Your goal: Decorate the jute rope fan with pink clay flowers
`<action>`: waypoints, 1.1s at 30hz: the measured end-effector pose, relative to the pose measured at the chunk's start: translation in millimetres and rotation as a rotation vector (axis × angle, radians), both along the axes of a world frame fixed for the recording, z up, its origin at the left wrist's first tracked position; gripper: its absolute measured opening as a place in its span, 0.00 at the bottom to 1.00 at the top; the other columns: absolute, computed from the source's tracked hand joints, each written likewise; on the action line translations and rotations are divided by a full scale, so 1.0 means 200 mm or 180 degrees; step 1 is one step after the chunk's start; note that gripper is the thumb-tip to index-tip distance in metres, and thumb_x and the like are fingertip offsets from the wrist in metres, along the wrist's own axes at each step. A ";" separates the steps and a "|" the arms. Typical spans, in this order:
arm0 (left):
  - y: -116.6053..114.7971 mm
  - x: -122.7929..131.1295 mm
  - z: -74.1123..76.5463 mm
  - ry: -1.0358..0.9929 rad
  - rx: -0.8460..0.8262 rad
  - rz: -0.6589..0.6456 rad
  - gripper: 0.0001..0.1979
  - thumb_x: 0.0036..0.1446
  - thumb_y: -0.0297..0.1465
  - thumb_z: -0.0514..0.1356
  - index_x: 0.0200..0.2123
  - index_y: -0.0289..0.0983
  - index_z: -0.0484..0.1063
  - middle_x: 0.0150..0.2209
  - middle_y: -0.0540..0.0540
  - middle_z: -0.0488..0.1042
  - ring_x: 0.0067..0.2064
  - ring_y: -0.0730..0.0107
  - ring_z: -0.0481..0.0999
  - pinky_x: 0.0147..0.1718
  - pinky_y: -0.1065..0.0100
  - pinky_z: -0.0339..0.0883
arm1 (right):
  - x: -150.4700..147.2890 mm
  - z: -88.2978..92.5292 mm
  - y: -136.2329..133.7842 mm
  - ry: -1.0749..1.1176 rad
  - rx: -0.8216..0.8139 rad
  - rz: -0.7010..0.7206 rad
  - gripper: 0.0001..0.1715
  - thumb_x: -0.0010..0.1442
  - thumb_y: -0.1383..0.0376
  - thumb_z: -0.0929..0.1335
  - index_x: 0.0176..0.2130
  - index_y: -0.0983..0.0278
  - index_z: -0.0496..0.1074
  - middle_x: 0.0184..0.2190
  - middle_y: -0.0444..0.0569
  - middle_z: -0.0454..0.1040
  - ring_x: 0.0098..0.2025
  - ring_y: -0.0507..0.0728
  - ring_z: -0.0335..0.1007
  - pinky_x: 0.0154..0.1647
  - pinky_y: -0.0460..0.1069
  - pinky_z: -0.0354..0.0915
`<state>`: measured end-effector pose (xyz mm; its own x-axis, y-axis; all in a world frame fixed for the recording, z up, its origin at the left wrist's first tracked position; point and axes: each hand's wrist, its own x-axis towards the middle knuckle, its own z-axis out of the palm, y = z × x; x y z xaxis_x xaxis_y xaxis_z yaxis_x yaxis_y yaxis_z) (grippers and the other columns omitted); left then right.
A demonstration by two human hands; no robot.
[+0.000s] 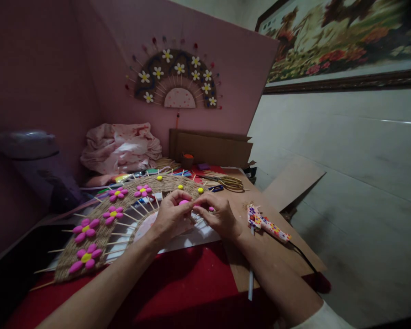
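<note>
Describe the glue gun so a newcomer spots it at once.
Start from the flat brown sheet to the right, beside the pale wall. On it, just right of the right hand, lies the pistol-shaped glue gun. Unlike the gold-looped tool farther back, it has a colourful pattern and a translucent stick jutting toward the camera.

My two hands, seen from above, meet near the centre. My left forearm (113,278) rises obliquely from the lower left; my right forearm (277,274) slants in from the lower right. My left hand (171,214) is set in a pinch, thumb against curled fingers. My right hand (219,214) bends inward, its thumb and forefinger directed toward the left fingertips.
</note>
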<state>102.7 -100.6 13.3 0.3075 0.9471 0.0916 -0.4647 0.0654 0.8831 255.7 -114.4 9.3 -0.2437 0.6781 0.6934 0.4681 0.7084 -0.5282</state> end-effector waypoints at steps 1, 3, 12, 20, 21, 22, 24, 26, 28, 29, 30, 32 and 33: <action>0.00 0.00 0.00 -0.0007 0.0004 0.0063 0.11 0.38 0.27 0.67 0.27 0.35 0.69 0.19 0.56 0.65 0.19 0.81 0.62 0.19 0.76 0.55 | 0.00 0.00 0.00 0.0247 -0.0195 0.0037 0.07 0.56 0.62 0.69 0.30 0.64 0.72 0.26 0.47 0.73 0.28 0.52 0.67 0.30 0.47 0.65; 0.00 0.00 0.01 -0.0051 0.0025 0.0163 0.10 0.40 0.28 0.66 0.29 0.35 0.70 0.19 0.55 0.66 0.21 0.81 0.63 0.20 0.76 0.56 | -0.01 0.01 0.00 0.0922 -0.0707 0.0198 0.10 0.53 0.60 0.70 0.28 0.64 0.71 0.22 0.43 0.70 0.22 0.49 0.64 0.22 0.45 0.63; 0.02 -0.02 0.00 0.0141 0.0214 0.0254 0.10 0.44 0.33 0.67 0.28 0.36 0.70 0.18 0.55 0.65 0.19 0.81 0.62 0.19 0.77 0.55 | 0.02 0.01 0.05 0.2473 -0.1529 0.0587 0.13 0.46 0.60 0.74 0.31 0.64 0.72 0.21 0.40 0.69 0.19 0.46 0.61 0.17 0.43 0.60; 0.01 -0.01 -0.02 0.0143 0.0221 0.0139 0.11 0.46 0.33 0.66 0.32 0.34 0.73 0.20 0.51 0.69 0.20 0.80 0.63 0.19 0.76 0.55 | 0.00 -0.01 0.04 0.2164 -0.1606 0.0696 0.12 0.51 0.59 0.72 0.35 0.63 0.73 0.22 0.41 0.69 0.21 0.48 0.64 0.21 0.43 0.64; 0.01 -0.01 -0.02 0.0139 0.0216 0.0084 0.10 0.45 0.33 0.67 0.30 0.33 0.73 0.19 0.52 0.68 0.19 0.80 0.62 0.18 0.76 0.54 | 0.00 -0.01 0.04 0.2108 -0.1564 0.0684 0.11 0.51 0.60 0.72 0.35 0.63 0.73 0.22 0.41 0.69 0.21 0.48 0.64 0.21 0.44 0.64; 0.01 0.00 -0.01 0.0140 0.0199 0.0018 0.10 0.45 0.33 0.67 0.28 0.33 0.73 0.18 0.52 0.66 0.18 0.80 0.61 0.17 0.75 0.53 | 0.00 -0.02 0.04 0.2056 -0.1517 0.0668 0.11 0.51 0.60 0.72 0.35 0.62 0.73 0.22 0.41 0.69 0.21 0.48 0.64 0.21 0.44 0.64; 0.00 0.00 -0.01 0.0149 0.0136 -0.0135 0.10 0.45 0.34 0.67 0.26 0.33 0.72 0.16 0.53 0.64 0.18 0.80 0.60 0.17 0.75 0.53 | -0.01 -0.02 0.04 0.1934 -0.1399 0.0594 0.11 0.51 0.61 0.72 0.36 0.62 0.73 0.23 0.41 0.69 0.21 0.47 0.63 0.21 0.44 0.63; -0.01 0.00 0.00 0.0127 0.0081 -0.0242 0.11 0.45 0.35 0.67 0.26 0.33 0.72 0.17 0.53 0.64 0.18 0.80 0.59 0.17 0.74 0.53 | -0.01 -0.03 0.04 0.1745 -0.1256 0.0459 0.10 0.52 0.61 0.71 0.36 0.62 0.74 0.25 0.42 0.69 0.21 0.47 0.63 0.21 0.44 0.63; -0.02 0.00 0.01 0.0098 0.0047 -0.0247 0.12 0.44 0.35 0.67 0.27 0.33 0.72 0.17 0.53 0.63 0.18 0.80 0.59 0.17 0.75 0.52 | -0.01 -0.03 0.04 0.1492 -0.0961 0.0289 0.09 0.52 0.62 0.71 0.36 0.61 0.76 0.28 0.44 0.70 0.24 0.48 0.64 0.24 0.44 0.64; -0.02 0.00 0.01 0.0097 0.0036 -0.0252 0.12 0.43 0.35 0.67 0.27 0.33 0.72 0.17 0.53 0.63 0.18 0.80 0.59 0.17 0.75 0.52 | -0.01 -0.03 0.04 0.1351 -0.0766 0.0202 0.10 0.52 0.63 0.71 0.37 0.61 0.76 0.30 0.45 0.71 0.28 0.50 0.66 0.28 0.45 0.65; -0.02 0.00 0.01 0.0099 0.0019 -0.0266 0.12 0.43 0.35 0.67 0.27 0.32 0.72 0.17 0.53 0.63 0.18 0.80 0.58 0.17 0.75 0.52 | -0.01 -0.03 0.03 0.1208 -0.0573 0.0117 0.10 0.52 0.64 0.71 0.38 0.61 0.76 0.32 0.46 0.72 0.31 0.51 0.68 0.32 0.47 0.66; -0.02 0.00 0.01 0.0104 -0.0020 -0.0305 0.12 0.44 0.36 0.67 0.27 0.32 0.72 0.17 0.53 0.62 0.18 0.80 0.58 0.17 0.75 0.52 | -0.01 -0.03 0.03 0.1008 -0.0321 -0.0022 0.09 0.52 0.66 0.71 0.37 0.61 0.77 0.32 0.47 0.73 0.35 0.53 0.68 0.37 0.48 0.66; -0.02 0.00 0.01 0.0099 -0.0031 -0.0313 0.12 0.44 0.35 0.67 0.27 0.33 0.72 0.17 0.53 0.62 0.18 0.80 0.58 0.17 0.75 0.52 | -0.01 -0.03 0.03 0.1008 -0.0318 -0.0059 0.08 0.53 0.66 0.71 0.37 0.61 0.77 0.32 0.47 0.73 0.35 0.53 0.68 0.37 0.48 0.66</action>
